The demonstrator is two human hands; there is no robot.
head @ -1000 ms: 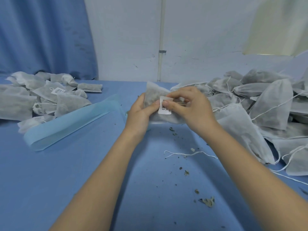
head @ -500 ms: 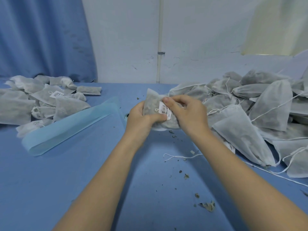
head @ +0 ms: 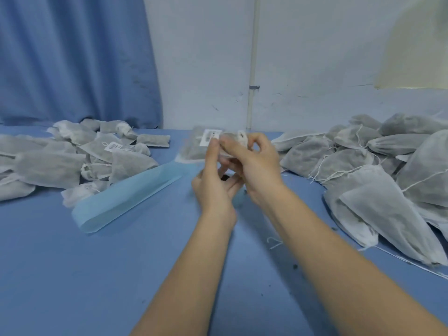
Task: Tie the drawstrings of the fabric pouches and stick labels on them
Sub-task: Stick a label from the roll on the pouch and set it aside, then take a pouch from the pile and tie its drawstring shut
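Grey non-woven drawstring pouch (head: 194,147), its white barcode label (head: 210,137) already stuck on, is raised above the blue table (head: 72,275) because your left hand (head: 213,183) and right hand (head: 252,163) both pinch it, probably to seat that label.

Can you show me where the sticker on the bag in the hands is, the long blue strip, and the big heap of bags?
label (head: 210,137), head view, middle of the white sticker.
blue strip (head: 126,201), head view, middle of its flat face.
pile of pouches (head: 378,190), head view, a front pouch's fabric.
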